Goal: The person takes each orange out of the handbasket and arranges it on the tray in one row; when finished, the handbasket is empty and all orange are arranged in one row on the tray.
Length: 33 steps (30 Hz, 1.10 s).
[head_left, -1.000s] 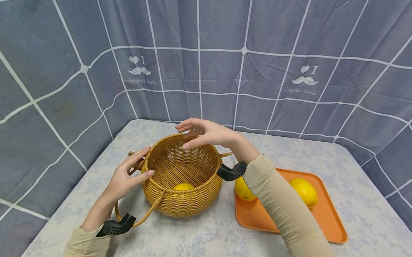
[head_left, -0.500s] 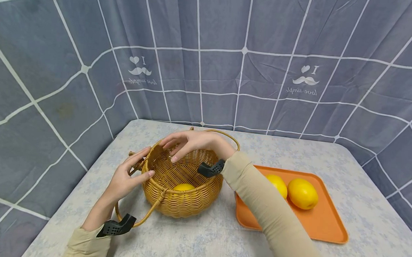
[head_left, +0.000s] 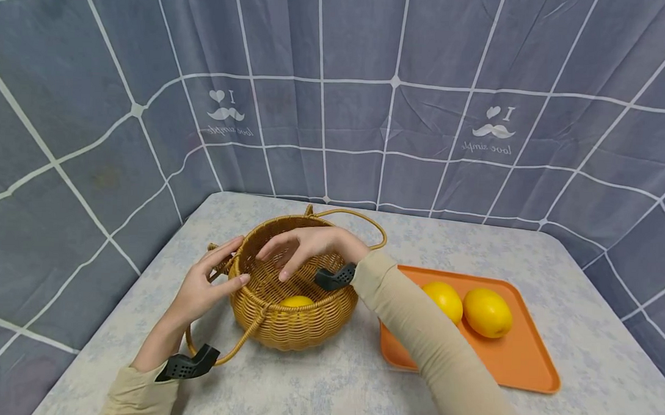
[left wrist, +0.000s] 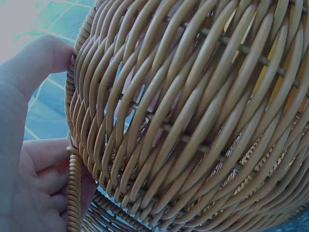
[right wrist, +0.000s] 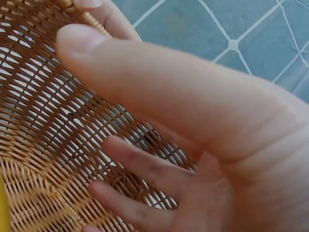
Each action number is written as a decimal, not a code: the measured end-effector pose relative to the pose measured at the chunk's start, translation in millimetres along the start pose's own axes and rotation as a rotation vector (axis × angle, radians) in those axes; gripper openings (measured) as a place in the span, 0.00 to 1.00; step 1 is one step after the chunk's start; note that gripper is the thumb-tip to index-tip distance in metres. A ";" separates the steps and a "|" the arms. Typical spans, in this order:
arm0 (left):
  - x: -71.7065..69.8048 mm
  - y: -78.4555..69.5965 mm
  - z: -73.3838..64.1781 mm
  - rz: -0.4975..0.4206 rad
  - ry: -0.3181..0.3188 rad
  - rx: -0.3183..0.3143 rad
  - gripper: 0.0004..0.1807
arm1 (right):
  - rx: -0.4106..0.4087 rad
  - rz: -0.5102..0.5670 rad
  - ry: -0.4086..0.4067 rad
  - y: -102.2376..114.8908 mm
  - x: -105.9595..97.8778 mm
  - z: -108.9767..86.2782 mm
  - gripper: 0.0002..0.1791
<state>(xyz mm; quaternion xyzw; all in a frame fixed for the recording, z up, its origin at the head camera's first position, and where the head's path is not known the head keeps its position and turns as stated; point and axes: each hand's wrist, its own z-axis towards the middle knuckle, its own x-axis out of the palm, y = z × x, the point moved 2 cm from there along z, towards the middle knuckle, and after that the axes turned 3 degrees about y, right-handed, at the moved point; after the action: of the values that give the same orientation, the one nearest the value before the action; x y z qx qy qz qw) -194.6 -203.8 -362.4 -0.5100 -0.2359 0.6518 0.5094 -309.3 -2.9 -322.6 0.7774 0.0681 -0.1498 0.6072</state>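
A round wicker basket point(head_left: 290, 328) stands on the table left of centre, with a lemon point(head_left: 296, 301) inside at its near side. My left hand point(head_left: 206, 282) holds the basket's left rim; its thumb lies on the rim and its fingers lie outside, beside the wicker handle point(left wrist: 74, 188). Over the basket's mouth, fingers angled down into it, is my right hand point(head_left: 309, 246). Its thumb and loosely bent fingers stand apart with nothing between them, and the woven inner wall point(right wrist: 53, 96) shows beyond them in the right wrist view.
To the right lies an orange tray point(head_left: 525, 367) with two lemons on it, the left lemon point(head_left: 444, 302) partly behind my right sleeve and the right lemon point(head_left: 488, 313) beside it. The basket's other handle point(head_left: 360, 216) leans out at the back. A grey grid-patterned curtain point(head_left: 357, 117) hangs behind the table.
My right hand has moved left and down from above the back rim into the basket's mouth. Its sleeve has shifted left, showing more of the lemons on the tray. The left hand stays put.
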 end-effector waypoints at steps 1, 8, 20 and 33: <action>0.1 -0.4 -0.1 0.001 0.002 -0.002 0.36 | 0.010 -0.016 0.011 -1.5 0.5 -0.2 0.35; -0.1 -0.8 -0.1 0.013 0.003 -0.024 0.36 | 0.063 -0.050 0.070 -8.3 3.1 1.9 0.34; 0.3 -2.9 0.7 0.009 0.004 -0.010 0.36 | 0.235 -0.009 0.163 -10.6 10.2 2.3 0.34; 0.3 -2.4 0.3 0.009 0.004 -0.008 0.36 | 0.227 -0.185 0.384 -13.2 10.9 4.3 0.36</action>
<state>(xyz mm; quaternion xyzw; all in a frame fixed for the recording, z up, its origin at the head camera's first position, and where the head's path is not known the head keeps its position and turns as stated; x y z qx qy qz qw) -193.8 -202.6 -360.4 -0.5144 -0.2351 0.6519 0.5051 -303.5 -4.6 -339.2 0.8453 0.2359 -0.0612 0.4755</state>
